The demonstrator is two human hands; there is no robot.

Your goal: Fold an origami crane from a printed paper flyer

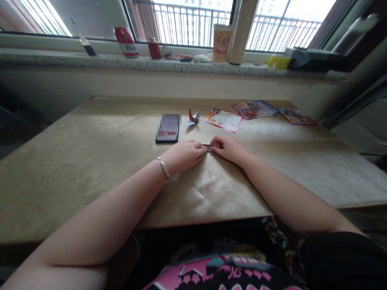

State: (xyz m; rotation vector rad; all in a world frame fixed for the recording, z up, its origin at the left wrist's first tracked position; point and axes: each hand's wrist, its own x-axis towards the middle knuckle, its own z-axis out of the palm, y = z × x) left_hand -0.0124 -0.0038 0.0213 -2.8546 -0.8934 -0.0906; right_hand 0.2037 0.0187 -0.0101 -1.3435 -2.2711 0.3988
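Observation:
Between my two hands, low on the table, is a small folded piece of printed paper [206,146], mostly covered by my fingers. My left hand [188,154] presses on its left end, with the fingers close together; a silver bracelet sits on that wrist. Thumb and fingers of my right hand [226,147] pinch the right end. Just beyond my hands stands a folded paper figure [194,117] with a pointed red tip, perhaps a bird shape. Left of it lies a phone [169,129] with its screen blurred.
Flat printed sheets [225,120] lie beyond my right hand, with colourful cards [255,109] and another card stack [296,116] farther right. Along the windowsill [105,61] stand a red can [126,42], a red bottle [154,49], a paper cup [222,43] and a yellow item [279,62].

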